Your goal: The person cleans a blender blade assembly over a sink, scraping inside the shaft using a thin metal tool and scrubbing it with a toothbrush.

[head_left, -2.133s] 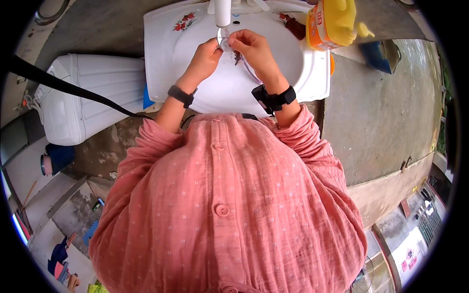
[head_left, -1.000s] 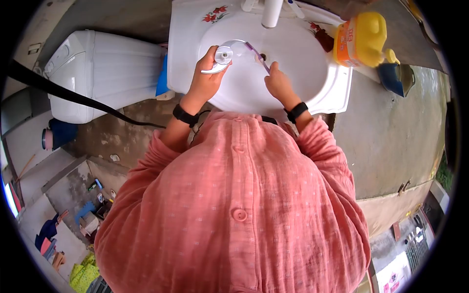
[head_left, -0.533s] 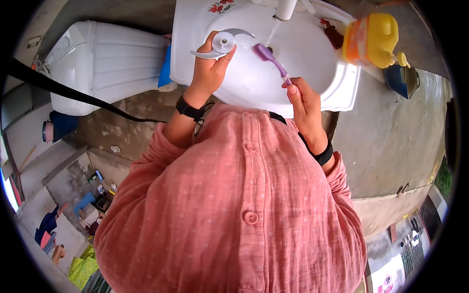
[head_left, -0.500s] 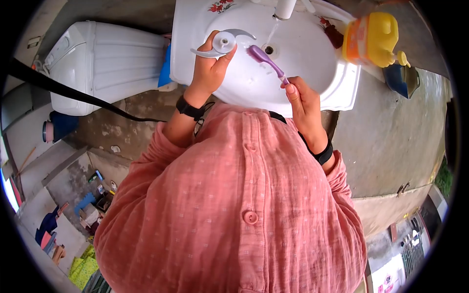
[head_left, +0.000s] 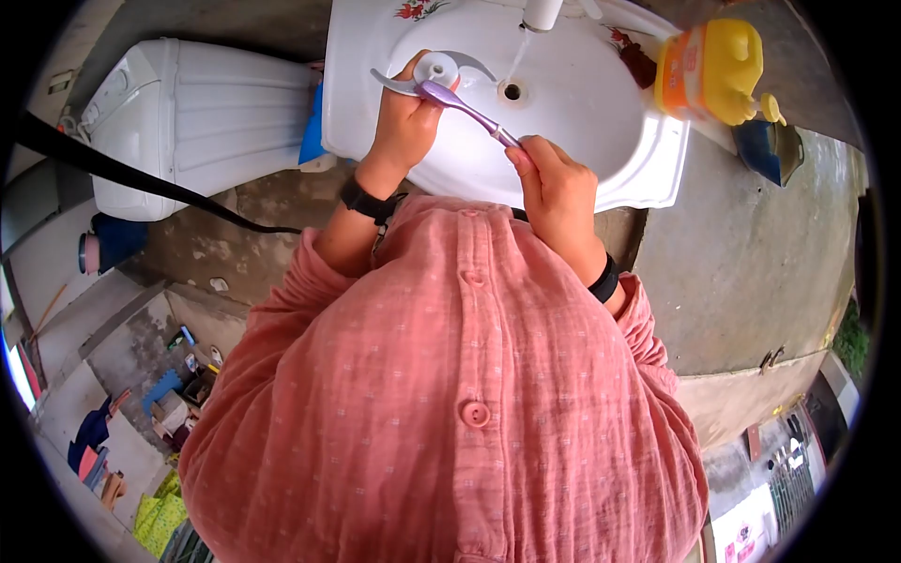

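Over the left side of the white sink (head_left: 366, 122), my left hand (head_left: 404, 127) is closed on a blender blade (head_left: 435, 68), with a pale round hub and two curved metal wings. My right hand (head_left: 556, 183) grips the handle of a purple toothbrush (head_left: 474, 114). The brush head lies against or just over the hub's lower edge, close to my left fingers; the bristles face away and are hidden. Water runs from the white tap (head_left: 542, 13) toward the drain (head_left: 511, 91), right of the blade.
A yellow jug (head_left: 727, 70) with an orange label stands at the sink's right edge. Beside it is a dark blue container (head_left: 765, 150). A white washing machine (head_left: 225, 117) stands to the left. The grey counter (head_left: 741, 263) stretches right of the sink.
My right hand has moved left, bringing the toothbrush head from above the basin to the blade's hub. My left hand still holds the blade, shifted slightly.
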Motion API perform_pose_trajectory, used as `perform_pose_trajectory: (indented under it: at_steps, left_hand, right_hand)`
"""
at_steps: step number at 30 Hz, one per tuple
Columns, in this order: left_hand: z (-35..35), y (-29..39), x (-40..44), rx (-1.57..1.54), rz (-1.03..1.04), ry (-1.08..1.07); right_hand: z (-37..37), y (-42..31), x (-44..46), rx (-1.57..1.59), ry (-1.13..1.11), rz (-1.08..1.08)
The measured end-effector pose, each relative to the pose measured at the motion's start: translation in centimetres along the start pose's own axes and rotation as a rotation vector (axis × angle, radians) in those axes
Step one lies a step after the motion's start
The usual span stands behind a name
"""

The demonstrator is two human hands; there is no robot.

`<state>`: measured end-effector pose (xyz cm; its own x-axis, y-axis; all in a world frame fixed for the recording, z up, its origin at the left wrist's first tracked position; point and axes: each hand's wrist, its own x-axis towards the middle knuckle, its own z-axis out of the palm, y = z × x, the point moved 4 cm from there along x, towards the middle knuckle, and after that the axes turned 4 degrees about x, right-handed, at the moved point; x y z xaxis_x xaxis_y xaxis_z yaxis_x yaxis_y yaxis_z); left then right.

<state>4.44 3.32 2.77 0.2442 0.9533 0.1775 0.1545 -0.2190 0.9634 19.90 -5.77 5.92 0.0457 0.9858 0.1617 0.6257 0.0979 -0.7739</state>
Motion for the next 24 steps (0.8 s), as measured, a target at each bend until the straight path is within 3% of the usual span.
perform_pose_trajectory:
  at_steps: [4, 7, 9, 24]
  left_hand:
    - [1.1, -0.5, -0.5, 0.002, -0.053, -0.032]
    - [1.6, 0.4, 0.2, 0.195, 0.052, -0.131]
    - [0.3, 0.3, 0.7, 0.081, 0.016, 0.050]
    - [0.6, 1.1, 1.5, 0.133, -0.015, 0.064]
  right_hand:
    - [0.3, -0.2, 0.7, -0.034, 0.020, -0.023]
    - [0.3, 0.0, 0.1, -0.080, 0.047, -0.036]
    - [0.0, 0.4, -0.1, -0.111, 0.052, -0.026]
    - [0.6, 0.1, 0.8, -0.112, 0.090, -0.091]
